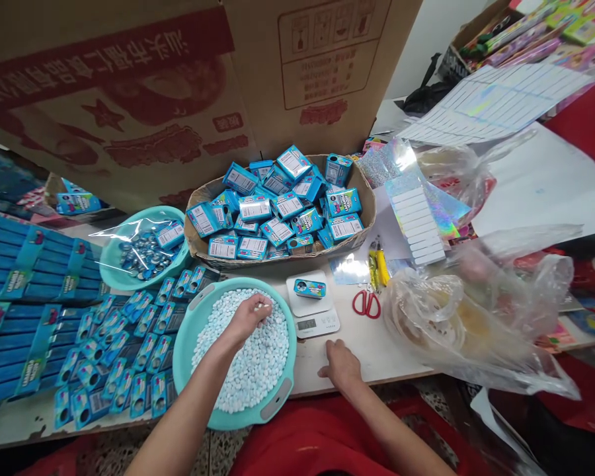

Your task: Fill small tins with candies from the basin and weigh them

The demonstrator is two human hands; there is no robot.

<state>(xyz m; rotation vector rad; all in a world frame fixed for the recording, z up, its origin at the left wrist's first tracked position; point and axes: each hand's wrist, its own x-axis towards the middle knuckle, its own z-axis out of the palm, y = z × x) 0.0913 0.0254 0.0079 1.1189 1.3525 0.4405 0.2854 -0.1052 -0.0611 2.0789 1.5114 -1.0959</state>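
My left hand [250, 316] is over a turquoise basin [181, 344] full of small pale blue and white candies [248, 377]. Its fingers are bunched together, with a pale bit of candy showing at the tips. Beside the basin, my right hand [343, 365] rests on the table near its front edge, fingers loosely bent and apart, holding nothing. Just beyond it stands a small white digital scale [320, 324]. On the scale lies a blue candy tin [310, 288] with an opening at its end. The display's figures are too small to read.
Several open blue tins [146, 350] stand in rows left of the basin. A cut-down carton [277, 261] holds more tins behind it, and a turquoise bowl [110, 274] holds round metallic pieces. Red scissors [367, 304], a yellow cutter [379, 268] and plastic bags [441, 324] lie rightward.
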